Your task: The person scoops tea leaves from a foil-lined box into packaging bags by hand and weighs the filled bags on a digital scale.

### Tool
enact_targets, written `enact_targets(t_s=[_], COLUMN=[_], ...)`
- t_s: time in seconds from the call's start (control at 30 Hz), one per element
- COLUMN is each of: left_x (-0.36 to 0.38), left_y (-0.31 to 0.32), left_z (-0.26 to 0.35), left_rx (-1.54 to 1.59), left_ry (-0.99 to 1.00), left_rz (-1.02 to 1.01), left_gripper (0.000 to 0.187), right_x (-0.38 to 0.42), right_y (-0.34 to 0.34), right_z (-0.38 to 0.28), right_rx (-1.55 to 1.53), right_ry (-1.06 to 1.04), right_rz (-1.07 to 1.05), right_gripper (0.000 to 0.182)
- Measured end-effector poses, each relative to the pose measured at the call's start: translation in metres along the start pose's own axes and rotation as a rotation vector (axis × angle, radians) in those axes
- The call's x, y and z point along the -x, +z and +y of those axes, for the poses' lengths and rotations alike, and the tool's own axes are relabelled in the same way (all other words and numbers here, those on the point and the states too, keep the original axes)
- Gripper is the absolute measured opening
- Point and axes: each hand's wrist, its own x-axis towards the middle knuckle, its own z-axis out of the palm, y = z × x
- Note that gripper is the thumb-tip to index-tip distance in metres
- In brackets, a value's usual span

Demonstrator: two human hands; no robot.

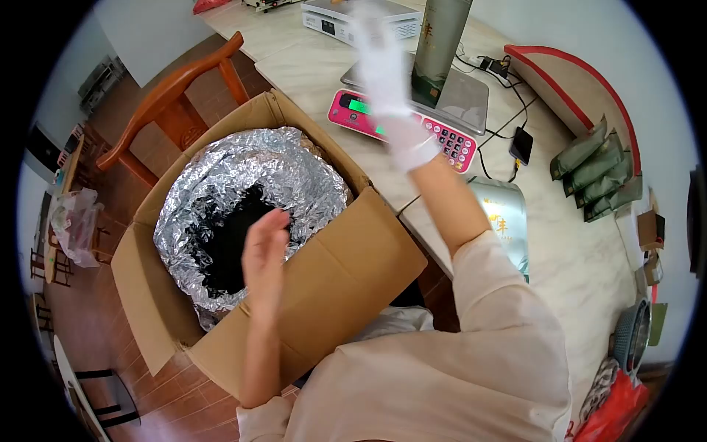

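Observation:
My left hand (265,258), bare, hovers over the near side of a foil-lined cardboard box (317,280), its fingers stretched out and holding nothing visible. Dark loose material like tea leaves (228,243) lies inside the crumpled foil (258,158). My right hand (383,66), in a white glove, reaches across the pink scale (460,151) towards a silver device (324,26); motion smears its fingers. Right beside the glove, a tall green pouch (442,51) stands upright on the scale's metal plate (468,103).
Another pouch (504,214) lies by my right forearm. Several filled green pouches (600,166) stand at the right against a red-edged board (582,74). A phone (521,145) and black cables (501,132) lie on the table. A wooden chair (177,110) stands behind the box.

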Motion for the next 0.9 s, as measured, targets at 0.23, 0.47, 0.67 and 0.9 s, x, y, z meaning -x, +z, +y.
enact_targets(t_s=[0.23,0.47,0.67,0.9], left_x=[0.009,0.016,-0.015,-0.079], left_y=[-0.060,-0.053,-0.086,-0.108], left_z=[-0.021,-0.012,0.011,0.068], left_rx=[-0.047,-0.131,-0.131,-0.089], left_ry=[0.038,0.044,0.154,0.474], left_rz=[0.162,0.078,0.066,0.193], left_gripper=[0.021,0.017,0.017,0.053], right_x=[-0.111,-0.131,-0.093,-0.021], right_y=[-0.099,-0.105,-0.046,0.061], right_z=[0.062,0.086,0.002,-0.063], right_rx=[0.650,0.539,0.475,-0.136], right_ry=[-0.215,-0.088,-0.277,-0.012], right_rz=[0.540,0.441,0.239,-0.190], right_gripper=[0.098,0.034,0.027,0.031])
